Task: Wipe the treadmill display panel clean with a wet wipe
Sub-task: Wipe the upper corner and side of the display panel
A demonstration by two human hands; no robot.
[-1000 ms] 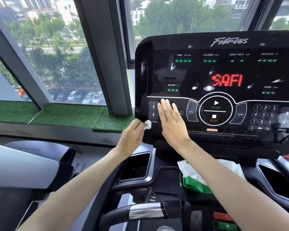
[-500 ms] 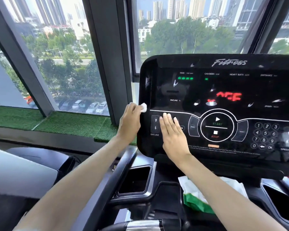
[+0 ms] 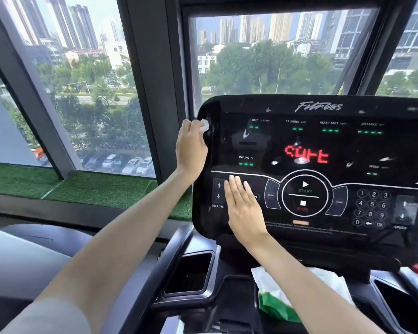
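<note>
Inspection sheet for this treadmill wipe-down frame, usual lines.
Surface: display panel lit, red readout on, white marks scattered over it.
Job's things: wet wipe, wadded, at the panel's upper-left edge.
Clutter: green-and-white wipe pack on the console below the panel.
Grippers: left hand pinches the wet wipe; right hand lies flat on the panel beside the INCLINE arrows.
Cables: nothing seen.
Surroundings: windows onto trees and towers; artificial turf along the sill.
</note>
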